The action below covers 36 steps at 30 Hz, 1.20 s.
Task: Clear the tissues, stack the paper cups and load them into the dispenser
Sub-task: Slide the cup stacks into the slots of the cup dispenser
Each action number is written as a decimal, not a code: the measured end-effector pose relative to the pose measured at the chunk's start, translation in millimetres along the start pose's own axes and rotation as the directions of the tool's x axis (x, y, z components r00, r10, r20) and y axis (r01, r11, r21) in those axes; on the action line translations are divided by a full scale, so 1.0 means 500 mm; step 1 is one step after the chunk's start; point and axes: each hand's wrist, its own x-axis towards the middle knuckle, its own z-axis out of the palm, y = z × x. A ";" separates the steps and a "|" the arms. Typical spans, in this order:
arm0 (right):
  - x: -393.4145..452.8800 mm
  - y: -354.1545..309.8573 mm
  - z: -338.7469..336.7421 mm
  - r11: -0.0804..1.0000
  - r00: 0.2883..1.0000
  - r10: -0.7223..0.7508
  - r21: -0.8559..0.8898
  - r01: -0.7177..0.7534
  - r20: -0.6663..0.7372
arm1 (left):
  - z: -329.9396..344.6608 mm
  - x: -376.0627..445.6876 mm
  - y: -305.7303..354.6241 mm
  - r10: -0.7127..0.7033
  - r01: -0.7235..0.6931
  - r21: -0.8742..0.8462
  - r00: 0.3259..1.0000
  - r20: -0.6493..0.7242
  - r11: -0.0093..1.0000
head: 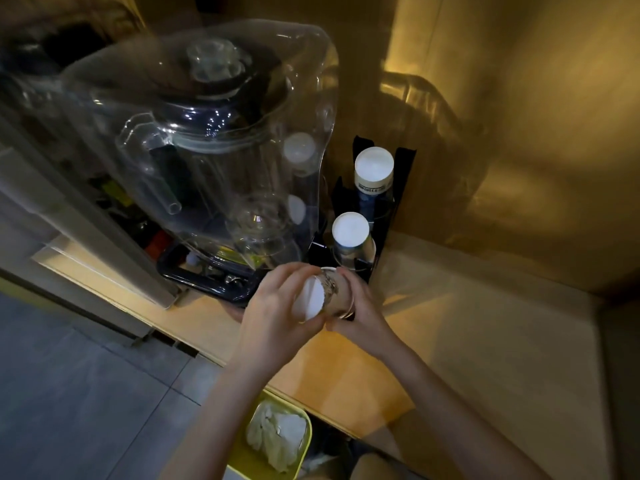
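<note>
Both my hands hold a stack of paper cups [323,293] lying on its side above the counter's front, white bottom turned toward me. My left hand [277,306] grips the bottom end, while my right hand [360,310] grips the rim end. Just behind stands a black cup dispenser [403,188] with two upside-down cup stacks in it, a near one [350,230] and a far one [374,166]. Crumpled tissues [277,436] lie in a yellow bin [242,459] on the floor below the counter edge.
A large clear blender cover [207,133] with a jug inside stands on a black base [207,278] at the left, close to my left hand. The wooden counter [450,341] stretches to the right toward a wall. Grey floor tiles [86,393] lie at lower left.
</note>
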 end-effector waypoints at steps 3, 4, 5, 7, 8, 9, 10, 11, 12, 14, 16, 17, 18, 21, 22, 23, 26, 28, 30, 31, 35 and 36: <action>0.004 0.026 -0.008 0.972 0.994 0.103 0.210 -0.106 0.023 | 0.022 0.018 -0.014 0.010 -0.010 -0.008 1.000 0.026 1.000; 0.006 0.034 -0.010 0.957 0.990 0.142 0.251 -0.142 0.015 | 0.030 0.022 -0.019 0.012 -0.012 -0.006 0.999 0.035 1.000; 0.010 0.041 -0.009 0.947 0.984 0.179 0.271 -0.172 0.001 | 0.039 0.025 -0.022 0.013 -0.013 -0.002 0.999 0.043 1.000; 0.020 0.052 -0.006 0.926 0.974 0.227 0.314 -0.208 -0.024 | 0.056 0.032 -0.029 0.006 -0.006 0.010 0.999 0.050 1.000; 0.025 0.055 -0.005 0.917 0.970 0.241 0.334 -0.218 -0.029 | 0.065 0.037 -0.032 -0.002 0.001 0.021 0.999 0.053 1.000; 0.030 0.060 -0.003 0.912 0.969 0.246 0.346 -0.220 -0.034 | 0.074 0.041 -0.033 -0.009 0.007 0.035 0.998 0.056 0.999; 0.034 0.063 0.000 0.909 0.968 0.249 0.353 -0.221 -0.037 | 0.083 0.046 -0.034 -0.014 0.011 0.045 0.998 0.058 0.999; 0.036 0.066 0.001 0.902 0.964 0.264 0.364 -0.232 -0.041 | 0.092 0.052 -0.035 -0.020 0.017 0.050 0.998 0.063 0.999; 0.037 0.066 0.002 0.894 0.958 0.284 0.372 -0.248 -0.044 | 0.101 0.058 -0.036 -0.028 0.025 0.050 0.997 0.074 0.998; 0.037 0.071 0.000 0.882 0.951 0.306 0.387 -0.267 -0.041 | 0.117 0.070 -0.037 -0.046 0.040 0.056 0.993 0.105 0.998; 0.035 0.072 -0.002 0.884 0.950 0.313 0.372 -0.282 -0.024 | 0.134 0.081 -0.040 -0.066 0.057 0.065 0.988 0.138 0.996; 0.034 0.071 -0.003 0.889 0.947 0.321 0.351 -0.294 -0.019 | 0.141 0.086 -0.039 -0.078 0.067 0.072 0.985 0.156 0.995; 0.034 0.072 -0.004 0.893 0.943 0.333 0.328 -0.309 -0.019 | 0.147 0.089 -0.037 -0.086 0.074 0.080 0.982 0.169 0.994; 0.036 0.076 -0.010 0.900 0.934 0.355 0.282 -0.332 -0.032 | 0.156 0.095 -0.031 -0.109 0.091 0.103 0.977 0.182 0.991; 0.035 0.071 -0.013 0.905 0.936 0.349 0.274 -0.324 -0.047 | 0.157 0.095 -0.030 -0.111 0.092 0.110 0.977 0.182 0.990; 0.034 0.068 -0.017 0.912 0.936 0.347 0.255 -0.321 -0.060 | 0.157 0.095 -0.030 -0.114 0.093 0.121 0.976 0.186 0.988; 0.033 0.062 -0.025 0.942 0.945 0.315 0.152 -0.300 -0.087 | 0.159 0.093 -0.036 -0.108 0.083 0.138 0.977 0.185 0.987; 0.035 0.059 -0.030 0.960 0.953 0.280 0.052 -0.276 -0.116 | 0.159 0.093 -0.035 -0.110 0.084 0.142 0.976 0.188 0.986; 0.035 0.051 -0.039 0.963 0.962 0.254 -0.070 -0.261 -0.105 | 0.159 0.095 -0.030 -0.118 0.087 0.157 0.974 0.195 0.984; 0.035 0.048 -0.047 0.956 0.963 0.255 -0.127 -0.265 -0.090 | 0.157 0.097 -0.028 -0.125 0.091 0.164 0.970 0.208 0.982; 0.018 0.005 -0.107 0.942 0.970 0.236 -0.232 -0.241 -0.053 | 0.151 0.101 -0.005 -0.184 0.144 0.182 0.956 0.227 0.973; 0.011 -0.012 -0.131 0.949 0.974 0.211 -0.223 -0.224 -0.079 | 0.148 0.103 0.006 -0.188 0.149 0.205 0.965 0.185 0.967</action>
